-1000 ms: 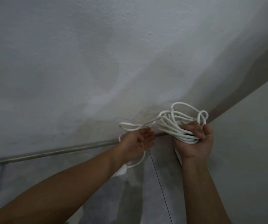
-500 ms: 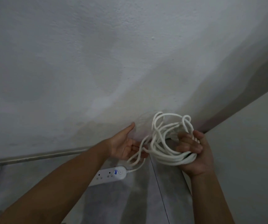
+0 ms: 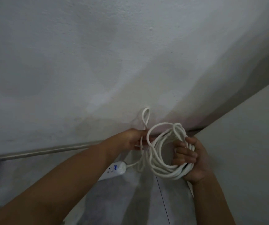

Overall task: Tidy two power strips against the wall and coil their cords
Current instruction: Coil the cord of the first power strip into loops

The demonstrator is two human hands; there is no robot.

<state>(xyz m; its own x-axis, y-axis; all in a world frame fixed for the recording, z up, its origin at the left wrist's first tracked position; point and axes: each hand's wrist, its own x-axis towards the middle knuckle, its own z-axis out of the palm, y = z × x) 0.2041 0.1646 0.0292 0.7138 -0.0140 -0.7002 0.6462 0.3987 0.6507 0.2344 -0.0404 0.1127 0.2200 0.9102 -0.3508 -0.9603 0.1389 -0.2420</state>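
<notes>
Head view: right hand (image 3: pixel 190 159) has its fingers curled thru a bundle of white cord (image 3: pixel 167 173), gripping several loops w/ the coil hanging round the palm, held above the floor (image 3: pixel 122 200) nr the room corner. Left hand (image 3: pixel 130 140) pinches a single strand of the same cord just left of the coil; a small loop sticks up above it vs the wall (image 3: pixel 98 62). Power strip (image 3: pixel 114 170) lies on the floor below the left wrist, partly hidden by the forearm, its cord running up to the hands.
</notes>
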